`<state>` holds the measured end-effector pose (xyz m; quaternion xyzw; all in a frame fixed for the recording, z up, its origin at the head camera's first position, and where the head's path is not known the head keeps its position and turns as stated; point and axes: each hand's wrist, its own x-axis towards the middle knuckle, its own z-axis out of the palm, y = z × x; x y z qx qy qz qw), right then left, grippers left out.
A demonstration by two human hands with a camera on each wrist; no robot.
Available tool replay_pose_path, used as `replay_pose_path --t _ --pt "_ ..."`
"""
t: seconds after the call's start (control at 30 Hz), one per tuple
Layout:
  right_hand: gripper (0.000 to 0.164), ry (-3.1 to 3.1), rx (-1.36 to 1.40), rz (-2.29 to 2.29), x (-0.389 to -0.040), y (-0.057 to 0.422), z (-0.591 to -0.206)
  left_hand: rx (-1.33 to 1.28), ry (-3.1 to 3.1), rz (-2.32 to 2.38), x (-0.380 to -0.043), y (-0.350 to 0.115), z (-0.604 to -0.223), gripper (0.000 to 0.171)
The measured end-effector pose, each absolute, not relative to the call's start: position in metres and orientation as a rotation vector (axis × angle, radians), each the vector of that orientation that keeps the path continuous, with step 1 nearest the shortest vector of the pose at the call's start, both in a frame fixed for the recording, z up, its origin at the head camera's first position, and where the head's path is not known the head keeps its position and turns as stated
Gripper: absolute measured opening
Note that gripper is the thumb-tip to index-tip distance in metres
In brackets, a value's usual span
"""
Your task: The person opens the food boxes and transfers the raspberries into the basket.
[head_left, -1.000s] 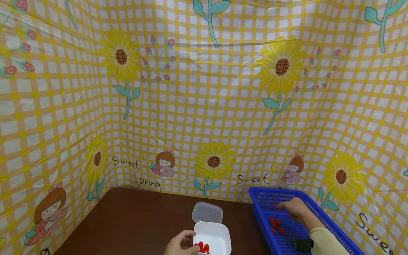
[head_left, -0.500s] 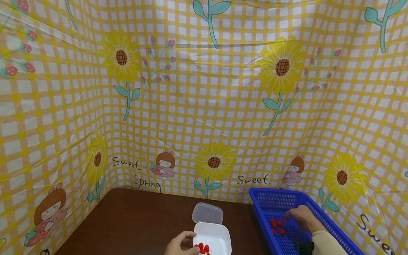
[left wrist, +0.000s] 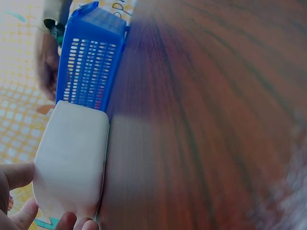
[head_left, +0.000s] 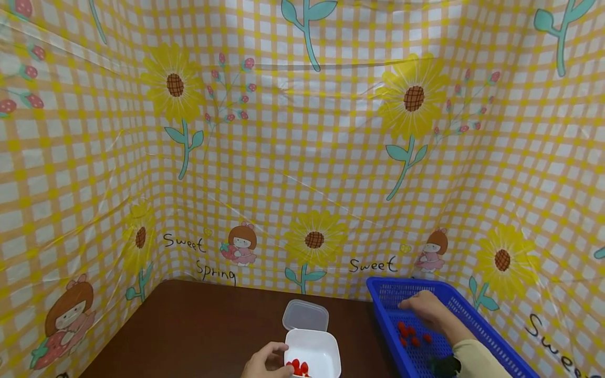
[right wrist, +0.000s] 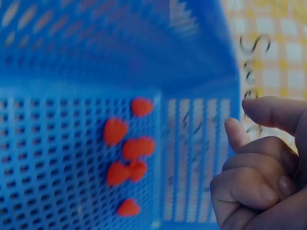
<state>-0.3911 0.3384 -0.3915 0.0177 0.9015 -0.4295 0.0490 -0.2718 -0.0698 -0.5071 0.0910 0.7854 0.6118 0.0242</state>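
A white square plastic container (head_left: 321, 354) stands on the table with several small red strawberry-shaped pieces (head_left: 296, 365) in its near-left corner. My left hand (head_left: 267, 361) holds its left side, fingers at the rim; the left wrist view has the fingertips against the container's outer wall (left wrist: 72, 158). My right hand (head_left: 427, 310) is over the blue plastic basket (head_left: 402, 362), holding nothing. In the right wrist view its thumb and forefinger stand apart, the other fingers curled in. Several more red pieces (right wrist: 139, 148) lie on the basket's perforated floor.
Behind the container lies a translucent lid (head_left: 306, 315) on the dark wood table (head_left: 203, 331). Checked cloth (head_left: 283, 184) with sunflowers walls the table at the back and both sides. A dark device (head_left: 444, 366) sits at the right wrist.
My right hand pinched a red piece one second ago, drew nearer, and let it go beside the others; it has since moved forward and left. The left hand has stayed on the container.
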Motion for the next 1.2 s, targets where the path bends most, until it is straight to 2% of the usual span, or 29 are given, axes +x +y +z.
replay_pose_path --t 0.1,0.2,0.33,0.47,0.6,0.73,0.9,1.03,1.2 --pt "0.046 2.718 -0.004 -1.325 -0.387 0.323 -0.383 0.284 2.427 1.899 -0.272 -0.069 -0.505 0.039" --pt "0.028 2.691 -0.065 -1.322 -0.382 0.31 -0.374 0.297 2.412 1.904 -0.271 -0.068 -0.504 0.039" --pt "0.022 2.657 -0.145 -1.306 -0.378 0.292 -0.366 0.303 2.404 1.908 -0.272 -0.069 -0.504 0.039" --pt "0.025 2.613 -0.182 -1.323 -0.375 0.274 -0.362 0.298 2.412 1.908 -0.273 -0.068 -0.504 0.04" --pt "0.015 2.545 -0.237 -1.358 -0.37 0.256 -0.363 0.307 2.411 1.898 -0.273 -0.069 -0.506 0.042" --pt "0.027 2.494 -0.31 -1.364 -0.366 0.239 -0.368 0.316 2.401 1.898 -0.272 -0.07 -0.507 0.044" --pt "0.015 2.413 -0.422 -1.369 -0.36 0.221 -0.378 0.318 2.391 1.908 -0.271 -0.071 -0.508 0.044" --pt "0.025 2.36 -0.474 -1.35 -0.354 0.205 -0.386 0.315 2.41 1.895 -0.271 -0.071 -0.508 0.043" --pt "0.013 2.329 -0.472 -1.327 -0.348 0.187 -0.393 0.309 2.41 1.892 -0.273 -0.07 -0.507 0.042"
